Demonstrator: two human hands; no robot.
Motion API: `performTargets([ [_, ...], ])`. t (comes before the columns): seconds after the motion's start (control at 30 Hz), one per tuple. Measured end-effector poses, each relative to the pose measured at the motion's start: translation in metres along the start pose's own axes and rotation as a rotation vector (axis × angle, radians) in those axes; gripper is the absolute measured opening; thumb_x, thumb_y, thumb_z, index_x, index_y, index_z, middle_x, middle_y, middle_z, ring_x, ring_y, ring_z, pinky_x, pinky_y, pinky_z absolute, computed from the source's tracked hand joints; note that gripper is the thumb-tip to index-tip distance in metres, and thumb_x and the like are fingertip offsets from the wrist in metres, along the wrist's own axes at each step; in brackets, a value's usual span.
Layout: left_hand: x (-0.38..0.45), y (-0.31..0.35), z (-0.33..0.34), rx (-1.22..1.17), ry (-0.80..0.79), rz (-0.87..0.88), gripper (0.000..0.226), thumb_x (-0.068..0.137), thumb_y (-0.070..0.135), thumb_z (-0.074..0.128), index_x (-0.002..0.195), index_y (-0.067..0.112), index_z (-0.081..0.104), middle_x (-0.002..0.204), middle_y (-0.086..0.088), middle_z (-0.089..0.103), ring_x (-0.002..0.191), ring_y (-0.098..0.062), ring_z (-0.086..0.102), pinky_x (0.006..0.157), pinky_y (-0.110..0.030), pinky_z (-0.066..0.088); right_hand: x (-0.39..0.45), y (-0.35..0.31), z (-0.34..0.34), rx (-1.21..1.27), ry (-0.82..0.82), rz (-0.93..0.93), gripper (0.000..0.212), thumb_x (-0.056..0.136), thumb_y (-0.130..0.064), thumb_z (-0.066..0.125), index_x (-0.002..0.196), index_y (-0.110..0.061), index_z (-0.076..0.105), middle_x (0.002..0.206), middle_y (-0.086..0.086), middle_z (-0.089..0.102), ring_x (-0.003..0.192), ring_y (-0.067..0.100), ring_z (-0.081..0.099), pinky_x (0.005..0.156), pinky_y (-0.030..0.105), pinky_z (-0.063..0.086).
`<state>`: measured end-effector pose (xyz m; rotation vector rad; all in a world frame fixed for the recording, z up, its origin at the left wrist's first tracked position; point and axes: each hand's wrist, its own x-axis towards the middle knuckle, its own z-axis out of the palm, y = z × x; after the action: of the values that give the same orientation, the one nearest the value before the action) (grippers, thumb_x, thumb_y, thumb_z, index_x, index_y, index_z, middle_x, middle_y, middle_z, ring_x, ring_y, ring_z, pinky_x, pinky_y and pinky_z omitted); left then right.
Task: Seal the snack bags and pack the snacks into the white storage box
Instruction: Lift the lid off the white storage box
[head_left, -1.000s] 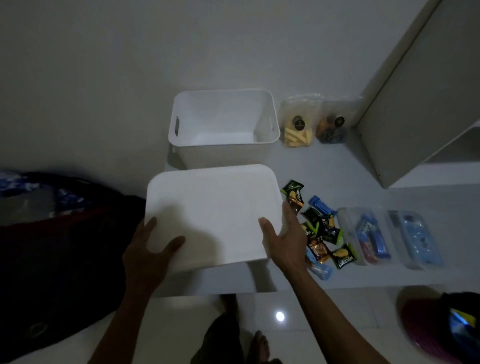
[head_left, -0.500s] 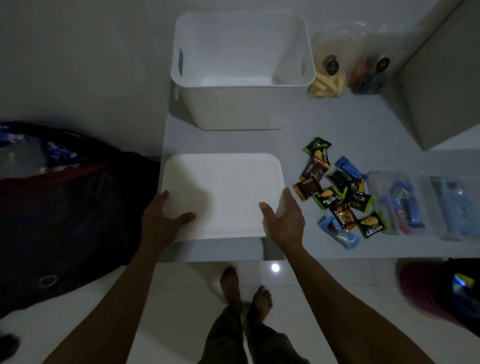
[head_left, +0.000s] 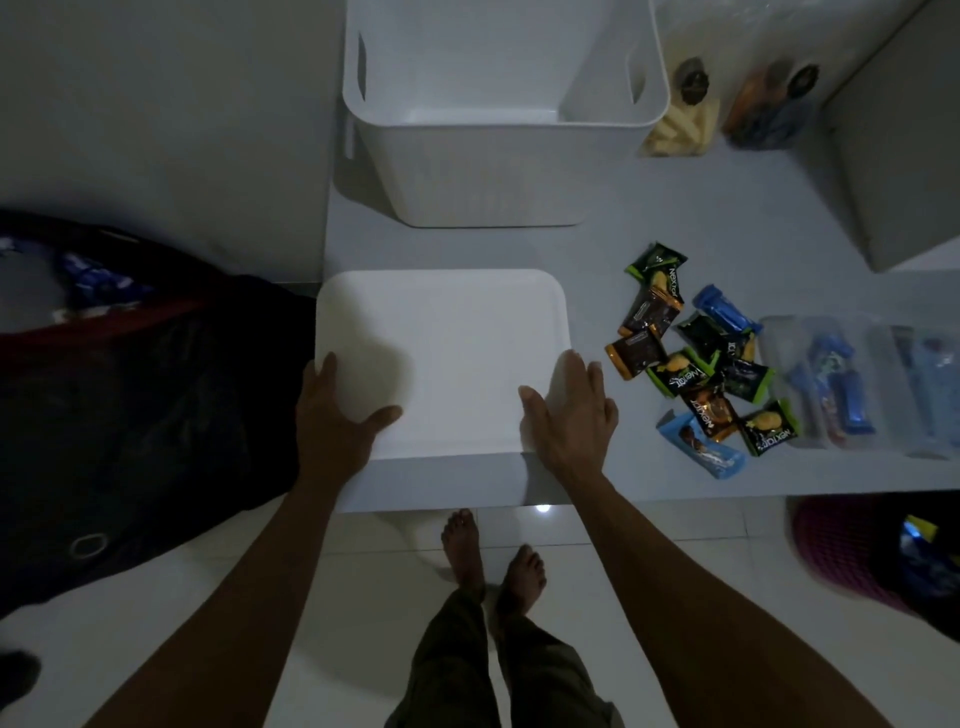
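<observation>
The white storage box (head_left: 498, 117) stands open and empty at the back of the white table (head_left: 649, 208). Its white lid (head_left: 447, 353) lies flat on the table's front part. My left hand (head_left: 332, 421) rests on the lid's near left corner, thumb spread across the top. My right hand (head_left: 571, 415) lies on the near right corner with straight fingers over the edge. Several small snack packets (head_left: 685, 358) are scattered to the right of the lid. Two clear bags (head_left: 826, 384) with blue-wrapped snacks lie further right. Two more clear snack bags (head_left: 680, 119) stand beside the box.
A dark bag (head_left: 130, 389) sits on the floor against the table's left side. A slanted cabinet panel (head_left: 904, 156) stands at the back right. A purple basket (head_left: 857, 561) is on the floor at the right. My bare feet are just under the table's front edge.
The lid came down from in front of the box and now lies flat on the table. Both hands stayed at its near corners, and my view tilted downward.
</observation>
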<state>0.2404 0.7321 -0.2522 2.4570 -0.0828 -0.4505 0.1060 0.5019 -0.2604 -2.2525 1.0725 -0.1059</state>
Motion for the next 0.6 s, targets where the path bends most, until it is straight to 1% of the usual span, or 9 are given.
performTargets([
  [0.17,0.003,-0.002,0.001,0.026,-0.022,-0.001,0.108,0.069,0.043,0.084,0.154,0.012,0.025,0.163,-0.013,0.011,0.146,-0.033,0.021,0.119,-0.046,0.022,0.001,0.0,-0.001,-0.021,-0.025,0.007,0.075,0.093,-0.055,0.052,0.152,-0.015,0.027,0.16,0.008,0.027,0.151,0.024,0.012,0.119,0.054,0.014],
  [0.27,0.005,0.001,-0.001,0.145,-0.036,-0.01,0.108,0.071,0.05,0.081,0.155,0.017,0.022,0.163,-0.014,0.008,0.149,-0.034,0.012,0.119,-0.051,0.018,0.003,0.0,-0.008,-0.008,-0.094,0.012,0.079,0.092,-0.055,0.054,0.152,-0.016,0.023,0.16,0.008,0.025,0.151,0.024,0.011,0.119,0.053,0.014],
  [0.33,0.003,0.01,-0.004,0.256,-0.047,-0.042,0.106,0.072,0.056,0.077,0.155,0.02,0.02,0.163,-0.014,0.006,0.15,-0.033,0.006,0.116,-0.058,0.015,0.008,-0.001,-0.018,0.006,-0.172,0.024,0.081,0.09,-0.057,0.056,0.151,-0.017,0.023,0.158,0.009,0.028,0.149,0.027,0.017,0.117,0.052,0.02],
  [0.37,0.001,0.017,-0.006,0.283,-0.052,-0.057,0.105,0.073,0.057,0.075,0.155,0.021,0.019,0.163,-0.013,0.005,0.15,-0.032,0.003,0.115,-0.06,0.013,0.011,-0.003,-0.025,0.017,-0.208,0.036,0.082,0.089,-0.058,0.057,0.152,-0.017,0.023,0.155,0.011,0.032,0.146,0.029,0.024,0.115,0.05,0.025],
  [0.43,-0.004,0.035,-0.009,0.289,-0.055,-0.056,0.103,0.076,0.058,0.072,0.155,0.021,0.017,0.163,-0.013,0.003,0.15,-0.03,0.0,0.116,-0.06,0.009,0.016,-0.008,-0.041,0.046,-0.253,0.055,0.083,0.09,-0.056,0.058,0.153,-0.016,0.022,0.152,0.012,0.037,0.139,0.029,0.036,0.111,0.042,0.031],
  [0.5,-0.012,0.056,-0.012,0.266,-0.046,-0.001,0.099,0.078,0.057,0.07,0.154,0.018,0.021,0.162,-0.016,0.008,0.15,-0.032,0.006,0.116,-0.058,0.012,0.016,-0.013,-0.06,0.083,-0.253,0.083,0.082,0.092,-0.051,0.059,0.155,-0.015,0.021,0.156,0.01,0.034,0.14,0.028,0.037,0.112,0.038,0.03],
  [0.57,-0.019,0.076,-0.011,0.193,-0.009,0.085,0.094,0.076,0.053,0.075,0.15,0.01,0.034,0.158,-0.022,0.022,0.146,-0.038,0.021,0.113,-0.058,0.023,0.011,-0.016,-0.079,0.177,-0.208,0.124,0.079,0.091,-0.049,0.062,0.154,-0.017,0.025,0.157,0.008,0.034,0.14,0.027,0.037,0.112,0.038,0.033],
  [0.6,-0.021,0.087,-0.009,0.14,0.003,0.119,0.093,0.074,0.05,0.078,0.146,0.007,0.04,0.154,-0.025,0.028,0.143,-0.04,0.027,0.111,-0.059,0.029,0.008,-0.015,-0.089,0.232,-0.169,0.125,0.077,0.091,-0.047,0.063,0.153,-0.016,0.029,0.155,0.008,0.038,0.139,0.025,0.04,0.111,0.036,0.034],
])
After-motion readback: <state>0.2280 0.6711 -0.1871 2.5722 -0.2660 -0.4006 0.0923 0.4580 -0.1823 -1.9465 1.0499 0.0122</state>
